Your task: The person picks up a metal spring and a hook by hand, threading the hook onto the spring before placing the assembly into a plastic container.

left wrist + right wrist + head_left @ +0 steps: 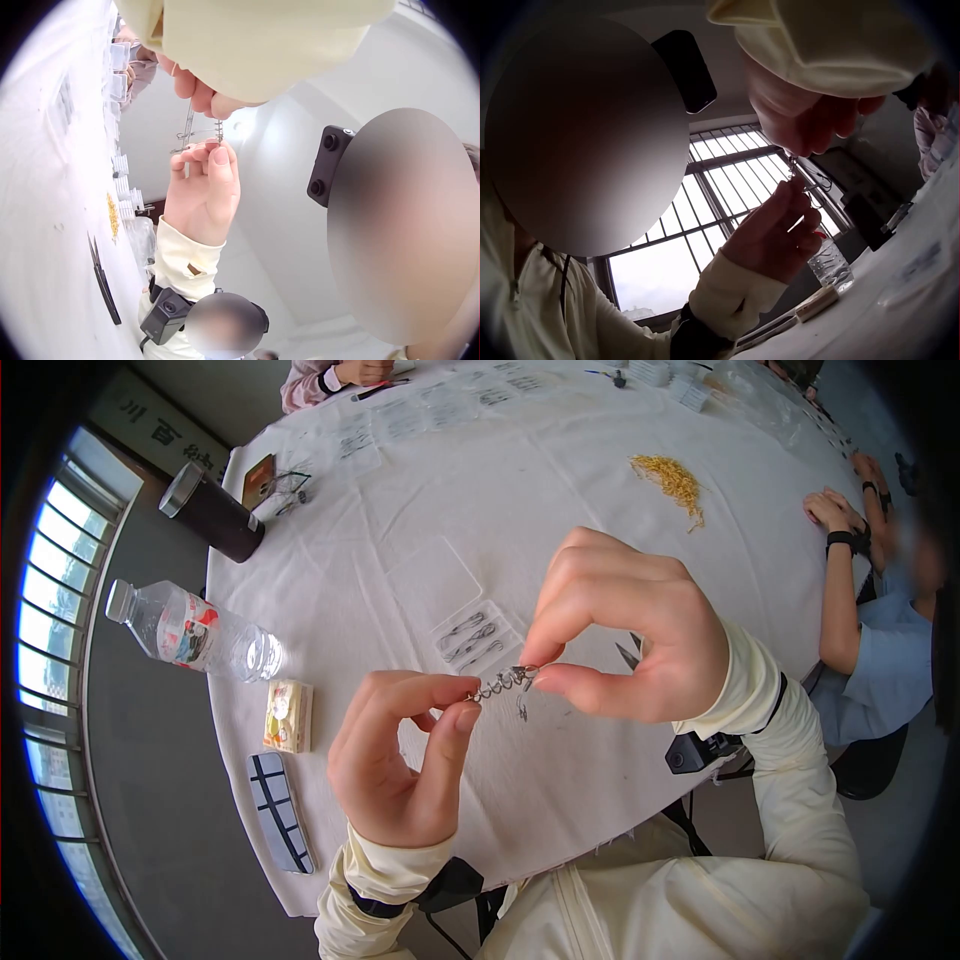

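A spring-like coil of metal wire (500, 684) is stretched between my two hands, above the tablecloth. My left hand (405, 760) pinches its left end between thumb and forefinger. At the other end, the thumb and forefinger of my right hand (630, 630) grip it, the forefinger bent. In the left wrist view, thin wires with small hooked ends (184, 136) hang beside the coil (219, 130). Just beyond the hands lies a small clear plastic box (510, 622) with several dark metal wire pieces (470, 638) in its compartments. Scissors (103, 285) lie near my right hand, mostly hidden by it in the head view.
On the left side stand a clear water bottle (185, 628), a dark tumbler (215, 515), a tissue pack (288, 716) and a grey checked case (280, 812). A heap of yellow strands (670, 482) lies farther right. Other people's hands (835, 512) are at the table's edges.
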The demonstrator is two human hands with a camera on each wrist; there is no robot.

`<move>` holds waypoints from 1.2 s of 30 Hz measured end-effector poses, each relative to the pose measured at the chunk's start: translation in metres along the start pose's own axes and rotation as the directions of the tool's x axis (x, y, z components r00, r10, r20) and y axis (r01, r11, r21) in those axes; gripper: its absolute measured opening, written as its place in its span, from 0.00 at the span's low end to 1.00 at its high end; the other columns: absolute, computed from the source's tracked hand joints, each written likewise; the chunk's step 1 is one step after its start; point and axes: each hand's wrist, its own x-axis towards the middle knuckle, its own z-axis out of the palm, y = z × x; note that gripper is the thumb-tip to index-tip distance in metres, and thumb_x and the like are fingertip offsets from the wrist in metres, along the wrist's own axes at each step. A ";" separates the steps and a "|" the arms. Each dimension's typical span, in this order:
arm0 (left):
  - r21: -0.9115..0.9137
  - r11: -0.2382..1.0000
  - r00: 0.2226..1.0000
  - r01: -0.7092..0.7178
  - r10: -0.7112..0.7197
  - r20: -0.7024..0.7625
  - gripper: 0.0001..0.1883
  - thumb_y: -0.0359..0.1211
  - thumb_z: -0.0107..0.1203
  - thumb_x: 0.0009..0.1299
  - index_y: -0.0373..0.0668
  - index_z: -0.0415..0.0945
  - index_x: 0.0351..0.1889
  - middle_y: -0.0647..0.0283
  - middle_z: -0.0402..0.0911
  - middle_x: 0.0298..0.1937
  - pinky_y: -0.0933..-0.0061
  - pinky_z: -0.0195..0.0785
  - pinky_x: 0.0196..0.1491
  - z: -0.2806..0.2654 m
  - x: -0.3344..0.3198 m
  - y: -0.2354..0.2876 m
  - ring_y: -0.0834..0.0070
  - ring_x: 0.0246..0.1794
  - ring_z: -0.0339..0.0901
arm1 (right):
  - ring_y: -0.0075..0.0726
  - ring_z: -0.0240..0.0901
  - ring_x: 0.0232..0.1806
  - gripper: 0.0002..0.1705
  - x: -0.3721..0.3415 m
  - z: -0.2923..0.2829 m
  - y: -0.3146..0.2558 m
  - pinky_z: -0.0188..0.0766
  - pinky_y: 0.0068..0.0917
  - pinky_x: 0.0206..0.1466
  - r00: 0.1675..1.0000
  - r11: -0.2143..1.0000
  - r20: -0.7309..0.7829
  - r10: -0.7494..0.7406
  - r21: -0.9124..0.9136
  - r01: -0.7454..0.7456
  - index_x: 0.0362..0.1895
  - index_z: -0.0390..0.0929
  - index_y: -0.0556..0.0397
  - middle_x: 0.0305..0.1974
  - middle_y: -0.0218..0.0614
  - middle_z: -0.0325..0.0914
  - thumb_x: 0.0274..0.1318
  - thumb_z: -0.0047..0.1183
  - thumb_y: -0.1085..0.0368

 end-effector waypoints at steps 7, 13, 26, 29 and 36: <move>0.034 0.996 0.997 -0.082 0.081 0.014 0.07 0.22 0.65 0.63 0.37 0.80 0.38 0.61 0.85 0.36 0.75 0.68 0.32 0.001 -0.003 0.000 0.73 0.32 0.77 | 0.33 0.73 0.34 0.08 -0.001 0.000 -0.001 0.69 0.28 0.40 0.999 0.996 -0.027 0.033 0.083 -0.031 0.34 0.82 0.54 0.31 0.32 0.81 0.46 0.63 0.76; 0.054 0.990 0.991 -0.131 0.129 0.036 0.09 0.24 0.68 0.62 0.37 0.80 0.37 0.62 0.84 0.35 0.75 0.68 0.32 0.002 -0.004 0.002 0.73 0.32 0.77 | 0.33 0.74 0.34 0.07 -0.001 0.000 -0.002 0.69 0.28 0.40 0.998 0.991 -0.045 0.052 0.123 -0.046 0.34 0.83 0.54 0.32 0.33 0.81 0.47 0.62 0.76; 0.059 0.988 0.985 -0.142 0.135 0.111 0.08 0.25 0.63 0.67 0.32 0.75 0.40 0.60 0.76 0.37 0.76 0.65 0.41 0.001 -0.006 0.006 0.75 0.34 0.71 | 0.32 0.75 0.34 0.07 -0.002 0.001 -0.003 0.70 0.27 0.40 0.997 0.988 -0.058 0.051 0.150 -0.041 0.34 0.83 0.54 0.32 0.33 0.82 0.48 0.60 0.76; 0.110 0.977 0.982 -0.183 0.177 0.066 0.11 0.24 0.70 0.59 0.37 0.80 0.38 0.62 0.83 0.34 0.75 0.68 0.31 0.002 -0.004 0.003 0.73 0.32 0.77 | 0.31 0.75 0.34 0.06 -0.002 0.001 -0.003 0.70 0.26 0.40 0.997 0.988 -0.043 0.062 0.142 -0.056 0.34 0.83 0.55 0.31 0.33 0.82 0.49 0.60 0.75; 0.126 0.968 0.976 -0.215 0.207 0.073 0.14 0.26 0.72 0.57 0.37 0.80 0.38 0.62 0.83 0.34 0.75 0.68 0.30 0.003 -0.004 0.003 0.73 0.32 0.76 | 0.28 0.74 0.32 0.02 -0.003 0.001 -0.003 0.71 0.27 0.40 0.988 0.966 -0.042 0.148 0.220 -0.135 0.31 0.81 0.54 0.28 0.30 0.79 0.52 0.61 0.71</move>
